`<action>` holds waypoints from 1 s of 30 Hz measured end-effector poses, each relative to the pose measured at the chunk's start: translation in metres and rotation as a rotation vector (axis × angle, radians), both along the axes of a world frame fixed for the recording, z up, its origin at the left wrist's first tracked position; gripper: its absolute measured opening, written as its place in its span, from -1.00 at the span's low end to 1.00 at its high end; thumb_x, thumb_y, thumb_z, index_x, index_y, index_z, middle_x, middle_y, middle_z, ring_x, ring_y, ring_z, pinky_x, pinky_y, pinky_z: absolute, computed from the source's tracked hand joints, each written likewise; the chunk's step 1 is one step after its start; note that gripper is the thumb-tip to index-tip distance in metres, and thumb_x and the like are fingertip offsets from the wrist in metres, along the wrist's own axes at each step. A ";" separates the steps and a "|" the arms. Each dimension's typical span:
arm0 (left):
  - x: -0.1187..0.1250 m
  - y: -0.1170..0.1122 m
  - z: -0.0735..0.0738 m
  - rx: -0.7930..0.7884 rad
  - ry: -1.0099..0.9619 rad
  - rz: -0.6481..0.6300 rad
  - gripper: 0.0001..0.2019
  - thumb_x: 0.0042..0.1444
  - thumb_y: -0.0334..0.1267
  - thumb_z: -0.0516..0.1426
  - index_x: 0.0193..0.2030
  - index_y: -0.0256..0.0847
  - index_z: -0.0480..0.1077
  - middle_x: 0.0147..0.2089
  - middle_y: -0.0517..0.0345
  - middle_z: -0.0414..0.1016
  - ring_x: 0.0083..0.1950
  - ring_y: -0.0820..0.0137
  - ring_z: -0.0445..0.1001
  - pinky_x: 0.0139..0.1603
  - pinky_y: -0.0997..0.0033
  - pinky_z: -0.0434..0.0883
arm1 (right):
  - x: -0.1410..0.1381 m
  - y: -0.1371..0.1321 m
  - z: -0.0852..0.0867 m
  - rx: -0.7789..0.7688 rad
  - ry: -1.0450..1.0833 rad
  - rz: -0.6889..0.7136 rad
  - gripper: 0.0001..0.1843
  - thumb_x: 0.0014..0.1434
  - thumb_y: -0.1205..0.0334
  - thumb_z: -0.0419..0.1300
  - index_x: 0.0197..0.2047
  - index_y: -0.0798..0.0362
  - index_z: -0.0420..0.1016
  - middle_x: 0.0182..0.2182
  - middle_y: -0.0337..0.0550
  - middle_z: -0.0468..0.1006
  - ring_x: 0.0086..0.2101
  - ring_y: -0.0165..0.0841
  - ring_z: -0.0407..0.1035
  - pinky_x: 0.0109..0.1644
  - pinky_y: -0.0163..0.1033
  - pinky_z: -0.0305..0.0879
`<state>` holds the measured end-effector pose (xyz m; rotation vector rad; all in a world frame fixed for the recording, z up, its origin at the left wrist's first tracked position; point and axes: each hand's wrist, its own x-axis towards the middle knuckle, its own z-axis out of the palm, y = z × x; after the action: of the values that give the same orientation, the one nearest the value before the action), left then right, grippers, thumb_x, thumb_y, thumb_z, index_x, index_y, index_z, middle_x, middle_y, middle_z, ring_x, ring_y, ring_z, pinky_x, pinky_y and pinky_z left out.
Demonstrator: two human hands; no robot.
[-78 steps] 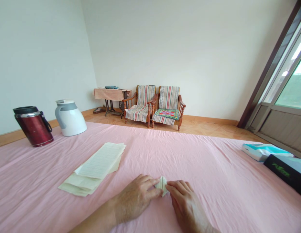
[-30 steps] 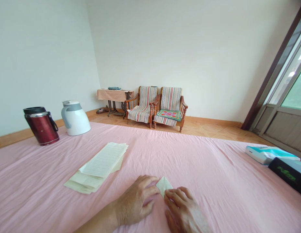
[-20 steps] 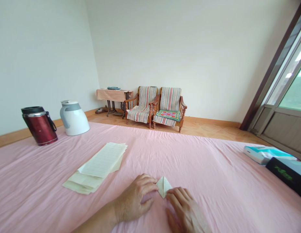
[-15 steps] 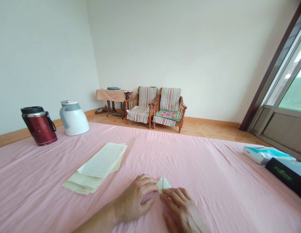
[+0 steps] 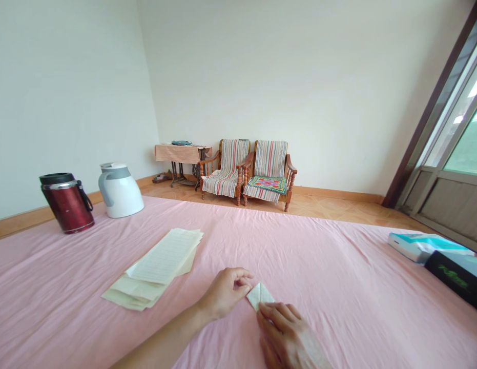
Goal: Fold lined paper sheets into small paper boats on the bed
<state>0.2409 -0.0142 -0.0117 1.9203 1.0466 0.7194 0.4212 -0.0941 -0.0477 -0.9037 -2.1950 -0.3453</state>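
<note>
Far left of our hands, a red flask (image 5: 67, 202) and a white jug (image 5: 121, 189) stand near each other at the far edge of the desk (image 5: 318, 266). Nearer, just left of our left hand (image 5: 225, 292), lies a fanned pile of lined sheets (image 5: 157, 269). Our left hand is curled, its fingertips pinching the left corner of the small folded paper (image 5: 260, 295), which lies flat between both hands. Our right hand (image 5: 288, 335), fingers stretched out and grasping nothing, presses on the paper's near edge. Well off to its right lie a teal box (image 5: 418, 246) and a black box (image 5: 457, 277), side by side.
</note>
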 end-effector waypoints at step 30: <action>-0.006 -0.038 0.017 0.353 -0.126 -0.020 -0.91 0.14 -0.41 0.14 -0.37 -0.25 0.45 -0.38 0.11 0.42 -0.35 0.42 0.38 -0.31 0.49 0.30 | -0.002 -0.007 0.011 0.030 0.052 -0.044 -0.70 0.11 0.55 -0.04 -0.20 0.11 0.42 -0.39 -0.07 0.51 -0.43 -0.29 0.36 -0.37 -0.23 0.25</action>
<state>0.2351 -0.0518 0.0049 2.1441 0.8640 1.0560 0.4193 -0.1013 -0.0364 -0.9354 -2.1199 -0.3702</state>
